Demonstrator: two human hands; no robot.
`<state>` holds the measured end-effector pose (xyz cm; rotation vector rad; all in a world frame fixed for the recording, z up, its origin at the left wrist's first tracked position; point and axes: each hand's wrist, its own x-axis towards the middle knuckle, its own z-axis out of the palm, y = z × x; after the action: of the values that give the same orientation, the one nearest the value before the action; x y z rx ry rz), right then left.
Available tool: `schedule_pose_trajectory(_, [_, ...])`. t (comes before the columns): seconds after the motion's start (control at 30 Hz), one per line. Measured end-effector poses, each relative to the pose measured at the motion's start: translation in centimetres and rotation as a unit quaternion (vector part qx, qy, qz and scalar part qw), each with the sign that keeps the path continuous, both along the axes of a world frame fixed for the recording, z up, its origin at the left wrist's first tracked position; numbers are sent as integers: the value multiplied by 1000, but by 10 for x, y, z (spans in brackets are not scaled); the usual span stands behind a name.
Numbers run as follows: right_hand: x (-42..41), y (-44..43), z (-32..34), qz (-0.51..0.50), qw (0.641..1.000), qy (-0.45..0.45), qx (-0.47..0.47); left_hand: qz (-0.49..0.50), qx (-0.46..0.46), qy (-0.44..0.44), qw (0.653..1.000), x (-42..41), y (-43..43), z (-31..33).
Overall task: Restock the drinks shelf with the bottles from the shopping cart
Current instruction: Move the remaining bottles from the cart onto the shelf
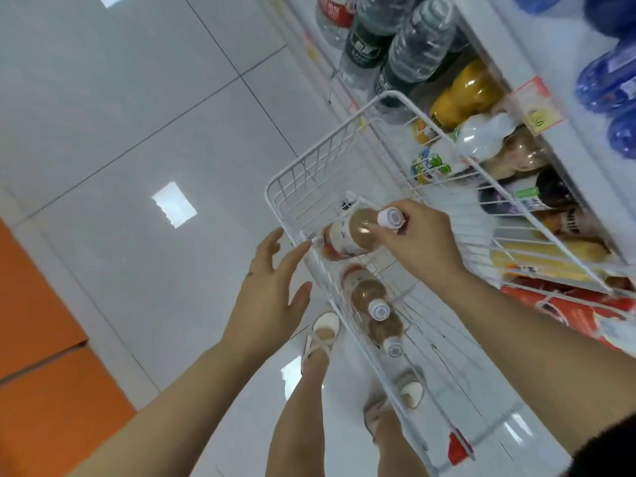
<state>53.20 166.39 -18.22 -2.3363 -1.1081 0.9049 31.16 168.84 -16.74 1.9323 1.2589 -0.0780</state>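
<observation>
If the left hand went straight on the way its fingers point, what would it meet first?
Probably the shopping cart's white wire rim, just ahead of the open left hand; beyond it, the brown bottle the right hand grips. Depth is unclear, so it might pass over the rim.

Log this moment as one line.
right hand: grips brown bottle by its neck | left hand: open, near cart rim | in cart: two more brown bottles | shelf: bottle not yet placed
</observation>
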Motion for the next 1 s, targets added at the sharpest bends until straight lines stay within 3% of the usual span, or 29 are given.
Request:
schedule_pose_trajectory(0.1, [17,-14,52,-29,999,14,30,-7,39,-27,999,16,7,15])
schedule_pose_trajectory(0.3, [39,-22,123,-49,993,74,80,-118,-1,-108,987,70,21,53])
schedule_pose_trajectory(0.43, [44,-20,123,-88,978,168,91,-58,-26,-130,989,77,23,63])
schedule_pose_trajectory(0.53, [31,-37,87,-118,962,247,25,37,-83,-140,986,67,17,63])
schedule_pose_trajectory(0.63, [1,-69,33,-29,980,172,-97,111,-114,-140,977,52,9,62])
schedule_pose_trajectory(0.77, [-35,-93,-17,76,969,121,-202,138,-127,-134,973,30,2,51])
schedule_pose_trajectory(0.87, [-46,-93,-36,95,971,86,-201,138,-128,-127,974,20,-2,43])
schedule_pose_trajectory(1.0, [-34,-83,-40,46,986,53,-154,144,-128,-124,973,16,-7,42])
